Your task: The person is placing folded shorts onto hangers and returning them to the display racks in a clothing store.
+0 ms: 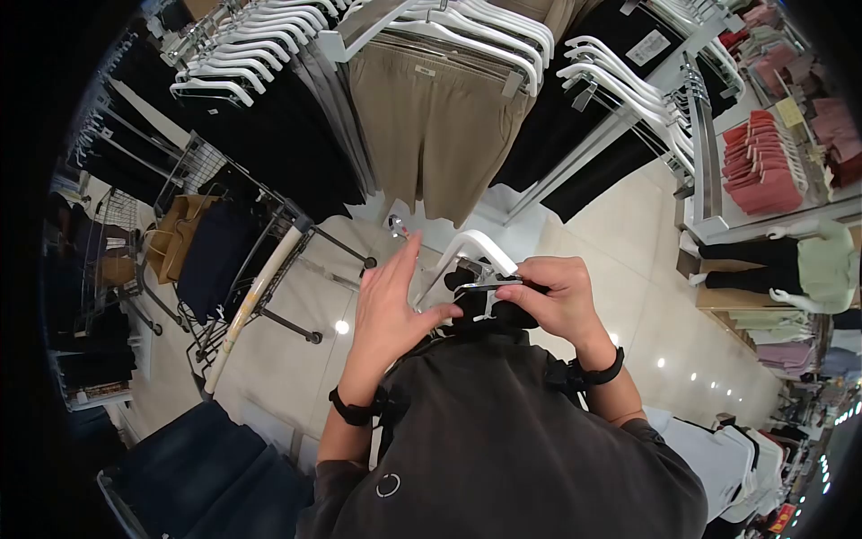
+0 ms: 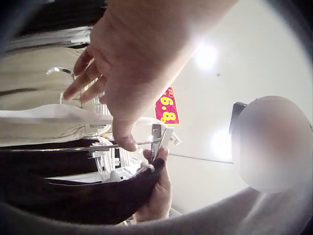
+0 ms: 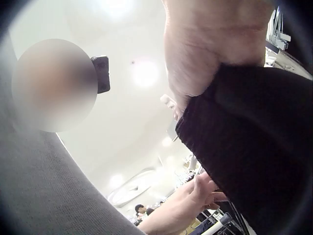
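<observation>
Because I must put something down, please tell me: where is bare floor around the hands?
Bare floor shows between the right hand and the mannequin; a smaller patch lies between the left hand and the cart. Ahead, hanging beige trousers crowd the space.

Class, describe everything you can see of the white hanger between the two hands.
The white hanger looks like smooth plastic, its visible end curved, with a slim metallic rod and a silvery clip. It is held up in front of the person. The right hand pinches the clip beside dark cloth; whether it grips the cloth is unclear. The left hand has its thumb near the rod.
</observation>
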`<action>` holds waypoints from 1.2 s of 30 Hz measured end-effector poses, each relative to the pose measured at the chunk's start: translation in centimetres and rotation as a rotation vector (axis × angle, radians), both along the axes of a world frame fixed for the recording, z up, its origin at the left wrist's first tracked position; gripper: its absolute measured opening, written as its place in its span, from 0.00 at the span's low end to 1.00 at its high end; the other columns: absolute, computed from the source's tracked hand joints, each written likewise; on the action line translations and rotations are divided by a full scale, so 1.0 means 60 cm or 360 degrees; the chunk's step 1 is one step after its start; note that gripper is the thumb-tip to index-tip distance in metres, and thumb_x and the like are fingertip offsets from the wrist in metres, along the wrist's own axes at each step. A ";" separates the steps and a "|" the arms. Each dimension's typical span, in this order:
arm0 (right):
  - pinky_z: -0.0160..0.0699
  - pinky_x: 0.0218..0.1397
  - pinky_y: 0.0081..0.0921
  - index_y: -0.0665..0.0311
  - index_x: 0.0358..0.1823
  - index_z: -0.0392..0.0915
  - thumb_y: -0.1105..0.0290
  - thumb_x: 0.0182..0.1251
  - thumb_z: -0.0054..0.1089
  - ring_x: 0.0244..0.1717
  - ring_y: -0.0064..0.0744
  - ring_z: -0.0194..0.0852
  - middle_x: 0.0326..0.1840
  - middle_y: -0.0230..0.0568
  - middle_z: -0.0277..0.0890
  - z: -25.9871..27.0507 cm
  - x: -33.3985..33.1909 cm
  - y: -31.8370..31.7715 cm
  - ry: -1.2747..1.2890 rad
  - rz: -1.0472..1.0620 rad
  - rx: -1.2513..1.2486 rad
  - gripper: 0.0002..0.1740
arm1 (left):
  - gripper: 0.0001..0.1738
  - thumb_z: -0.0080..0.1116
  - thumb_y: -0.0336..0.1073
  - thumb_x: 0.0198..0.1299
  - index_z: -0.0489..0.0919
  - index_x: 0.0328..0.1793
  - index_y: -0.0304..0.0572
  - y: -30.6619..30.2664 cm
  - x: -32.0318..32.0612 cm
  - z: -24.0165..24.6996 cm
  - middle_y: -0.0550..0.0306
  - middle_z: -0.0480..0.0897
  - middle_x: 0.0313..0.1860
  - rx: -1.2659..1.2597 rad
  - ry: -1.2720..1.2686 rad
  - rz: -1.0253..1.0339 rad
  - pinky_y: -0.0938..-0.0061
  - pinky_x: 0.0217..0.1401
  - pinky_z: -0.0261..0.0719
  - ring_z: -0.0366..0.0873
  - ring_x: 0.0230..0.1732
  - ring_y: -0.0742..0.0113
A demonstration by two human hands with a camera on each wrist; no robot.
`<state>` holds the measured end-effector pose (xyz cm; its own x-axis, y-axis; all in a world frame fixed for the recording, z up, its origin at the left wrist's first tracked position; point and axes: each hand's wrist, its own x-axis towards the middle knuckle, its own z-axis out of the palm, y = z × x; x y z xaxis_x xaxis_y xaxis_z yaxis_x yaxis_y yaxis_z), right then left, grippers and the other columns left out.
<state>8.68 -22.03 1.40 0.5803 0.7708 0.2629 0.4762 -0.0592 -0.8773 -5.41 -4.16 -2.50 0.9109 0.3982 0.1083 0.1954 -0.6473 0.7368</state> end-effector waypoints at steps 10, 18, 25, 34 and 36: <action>0.63 0.24 0.25 0.67 0.37 0.85 0.70 0.53 0.75 0.20 0.27 0.67 0.21 0.36 0.76 -0.007 -0.009 -0.012 0.0020 0.0057 -0.0121 0.12 | 0.38 0.79 0.37 0.42 0.75 0.62 0.36 0.005 0.036 -0.004 0.51 0.84 0.50 -0.0974 -0.0493 -0.0423 0.71 0.56 0.76 0.81 0.51 0.63; 0.71 0.36 0.26 0.64 0.48 0.80 0.63 0.42 0.81 0.35 0.31 0.73 0.39 0.34 0.76 0.019 -0.001 -0.022 0.0042 0.0280 -0.0457 0.29 | 0.24 0.68 0.18 0.48 0.77 0.53 0.32 0.036 0.001 -0.023 0.53 0.84 0.42 -0.1327 -0.0567 -0.0142 0.77 0.47 0.81 0.83 0.40 0.70; 0.74 0.34 0.27 0.67 0.34 0.77 0.76 0.54 0.70 0.33 0.35 0.75 0.37 0.38 0.74 -0.010 -0.001 -0.028 -0.0207 0.0191 -0.0359 0.10 | 0.22 0.73 0.17 0.41 0.80 0.46 0.34 0.030 -0.017 -0.042 0.55 0.81 0.44 -0.0808 -0.0543 -0.0093 0.82 0.38 0.76 0.79 0.37 0.76; 0.71 0.29 0.23 0.68 0.36 0.80 0.77 0.55 0.71 0.28 0.31 0.74 0.33 0.38 0.76 -0.005 -0.010 -0.016 -0.0316 0.0072 -0.0192 0.09 | 0.18 0.73 0.19 0.43 0.81 0.42 0.33 0.006 -0.005 -0.023 0.56 0.81 0.36 -0.0855 -0.0665 -0.0090 0.82 0.35 0.74 0.78 0.34 0.75; 0.72 0.30 0.24 0.68 0.38 0.81 0.76 0.55 0.70 0.28 0.31 0.74 0.33 0.38 0.77 0.003 -0.013 -0.015 -0.0326 0.0075 -0.0225 0.10 | 0.16 0.73 0.20 0.44 0.81 0.41 0.33 0.005 -0.004 -0.021 0.56 0.81 0.35 -0.0902 -0.0669 -0.0097 0.82 0.35 0.75 0.78 0.34 0.74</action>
